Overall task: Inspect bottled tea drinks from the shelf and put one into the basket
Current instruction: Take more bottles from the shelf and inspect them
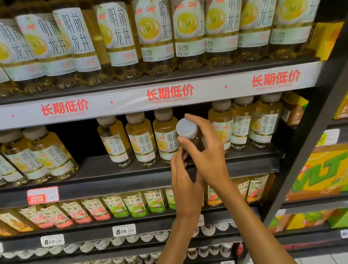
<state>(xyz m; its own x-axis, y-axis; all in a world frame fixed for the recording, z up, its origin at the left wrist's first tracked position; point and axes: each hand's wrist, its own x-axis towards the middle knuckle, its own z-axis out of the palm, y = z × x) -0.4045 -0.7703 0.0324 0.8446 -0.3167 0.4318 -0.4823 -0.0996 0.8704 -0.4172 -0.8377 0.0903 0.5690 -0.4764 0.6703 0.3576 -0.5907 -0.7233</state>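
- Step in hand: inspection. I hold one bottle (pixel 190 138) of tea clear of the middle shelf (pixel 131 177), tipped so that its grey cap (pixel 186 128) faces me; its label is hidden behind my hands, so I judge the reading is not yet done.
- Place of the bottle: in front of the gap in the middle shelf's row, just right of the nearest standing bottle (pixel 166 136) and above the shelf's front lip.
- Right hand (pixel 206 150): arched over the bottle's shoulder just below the cap, thumb on the near side and fingers (pixel 197 120) curled over the far side, closed round the bottle.
- Left hand (pixel 184 181): raised beneath the bottle, fingers (pixel 178 158) bent up against its lower body. They appear to steady it; how firmly they close on it I cannot tell.
- Forearms: both rise from below the middle shelf and cross near the wrists.
- Next move, as I judge it: turn the bottle until the label faces me, read it, then lower it well below the middle shelf toward the basket, which is not in view.
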